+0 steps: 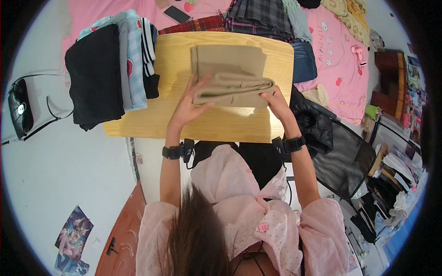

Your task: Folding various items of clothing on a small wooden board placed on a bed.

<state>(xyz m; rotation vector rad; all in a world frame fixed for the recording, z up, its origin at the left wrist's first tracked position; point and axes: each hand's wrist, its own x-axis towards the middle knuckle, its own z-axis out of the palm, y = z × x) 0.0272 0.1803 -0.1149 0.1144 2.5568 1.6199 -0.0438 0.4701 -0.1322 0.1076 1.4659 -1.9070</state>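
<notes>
A khaki garment, perhaps trousers point(228, 60), lies on the light wooden table point(207, 126) in front of me. Its near part is doubled over and lifted a little, with the layered fold facing me. My left hand point(186, 106) takes the left end of that fold between thumb and fingers; its fingertips are slightly blurred. At the right end, my right hand point(278, 104) pinches the rounded fold, thumb on the near side and the other fingers partly hidden behind the cloth.
Folded clothes, a black one point(94, 76) foremost, are stacked at the table's left. Beyond the table, a pink bed point(340, 69) holds a phone point(177, 14), a plaid garment point(258, 20) and jeans point(304, 62). A black mesh chair point(345, 156) stands at right.
</notes>
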